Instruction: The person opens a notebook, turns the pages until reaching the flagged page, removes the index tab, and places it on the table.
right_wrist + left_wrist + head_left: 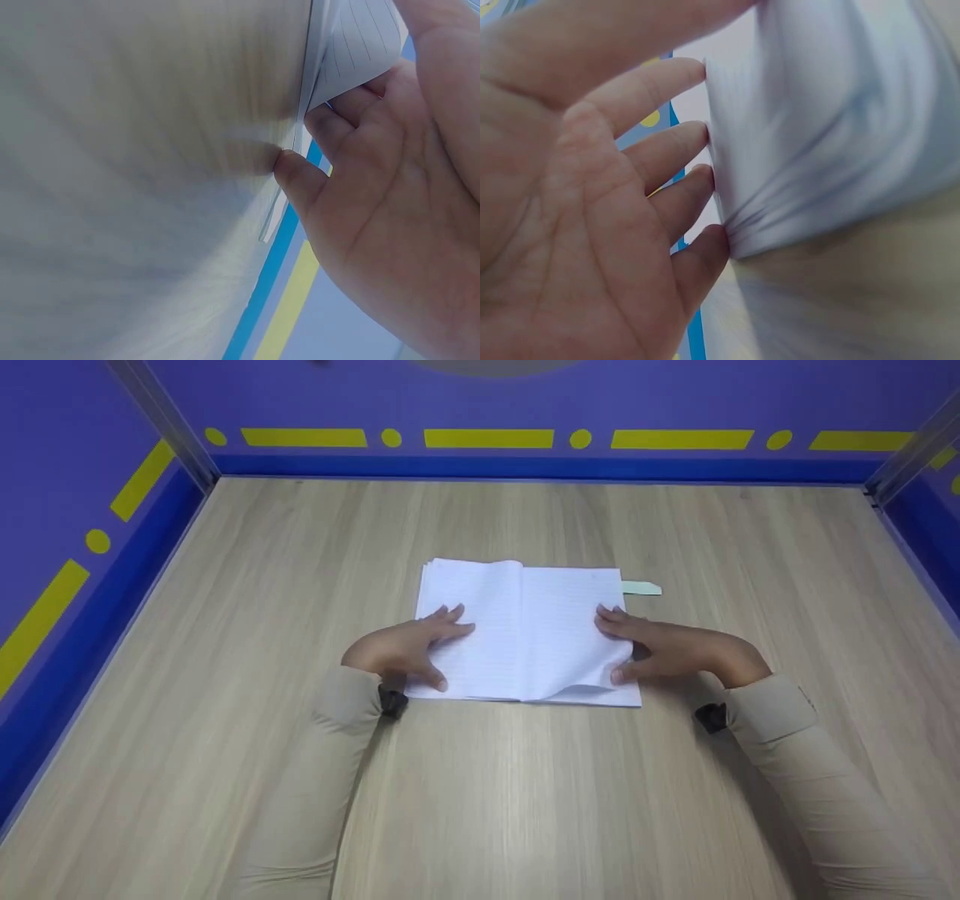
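Observation:
An open notebook [559, 622] with white ruled pages lies on the table. On its left page rests my left hand [409, 645], fingers and thumb spread apart; in the left wrist view the fingertips [716, 236] touch the creased paper. At the right edge, my right hand [660, 649] has its fingers over the page and its thumb at the lower part. The right page's lower corner [589, 679] curls up off the sheets beneath. In the right wrist view this curled paper [360, 45] partly hides the fingers, while the little finger touches the table.
A pale green tab [642, 588] sticks out past the notebook's right edge. The wood-grain table [480, 795] is bordered by blue-purple panels [495, 405] with yellow bars and dots at the back and sides.

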### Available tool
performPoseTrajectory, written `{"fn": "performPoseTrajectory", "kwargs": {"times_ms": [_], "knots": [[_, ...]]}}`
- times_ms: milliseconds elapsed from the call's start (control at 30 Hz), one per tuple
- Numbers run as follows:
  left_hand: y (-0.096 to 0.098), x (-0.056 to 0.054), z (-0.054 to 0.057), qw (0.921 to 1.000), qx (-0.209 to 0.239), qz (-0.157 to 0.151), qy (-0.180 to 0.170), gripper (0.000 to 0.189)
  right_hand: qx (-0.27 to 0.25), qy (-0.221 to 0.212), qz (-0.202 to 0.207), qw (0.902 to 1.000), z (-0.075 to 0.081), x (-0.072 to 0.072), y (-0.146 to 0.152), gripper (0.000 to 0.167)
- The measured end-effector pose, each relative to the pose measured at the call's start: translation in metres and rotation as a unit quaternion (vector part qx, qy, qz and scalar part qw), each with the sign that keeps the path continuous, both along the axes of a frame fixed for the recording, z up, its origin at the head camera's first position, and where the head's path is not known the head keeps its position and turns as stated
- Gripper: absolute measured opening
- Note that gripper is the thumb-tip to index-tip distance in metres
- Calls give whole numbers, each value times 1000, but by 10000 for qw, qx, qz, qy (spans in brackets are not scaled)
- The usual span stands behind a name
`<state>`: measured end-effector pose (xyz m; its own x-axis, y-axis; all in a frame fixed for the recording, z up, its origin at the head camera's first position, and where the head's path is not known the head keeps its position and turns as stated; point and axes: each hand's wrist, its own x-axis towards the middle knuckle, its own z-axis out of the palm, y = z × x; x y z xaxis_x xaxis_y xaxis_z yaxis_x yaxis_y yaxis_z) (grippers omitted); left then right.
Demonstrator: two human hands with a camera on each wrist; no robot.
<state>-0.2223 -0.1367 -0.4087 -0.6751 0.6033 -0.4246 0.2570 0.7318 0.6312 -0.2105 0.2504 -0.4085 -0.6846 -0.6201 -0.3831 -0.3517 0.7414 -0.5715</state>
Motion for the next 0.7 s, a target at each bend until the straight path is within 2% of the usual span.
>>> {"fn": "performPoseTrajectory", "kwargs": {"times_ms": [367,533,700], "knots": [[1,6,4,9999,-78,-13,134,91,38,34,11,10000,-3,1,-1,91],[3,7,6,9987,-79,109,487,82,-3,-37,-49,10000,-3,2,-1,91],[9,8,7,9940,240,200,1049,71,12,-73,-129,9999,-1,2,0,91]]}}
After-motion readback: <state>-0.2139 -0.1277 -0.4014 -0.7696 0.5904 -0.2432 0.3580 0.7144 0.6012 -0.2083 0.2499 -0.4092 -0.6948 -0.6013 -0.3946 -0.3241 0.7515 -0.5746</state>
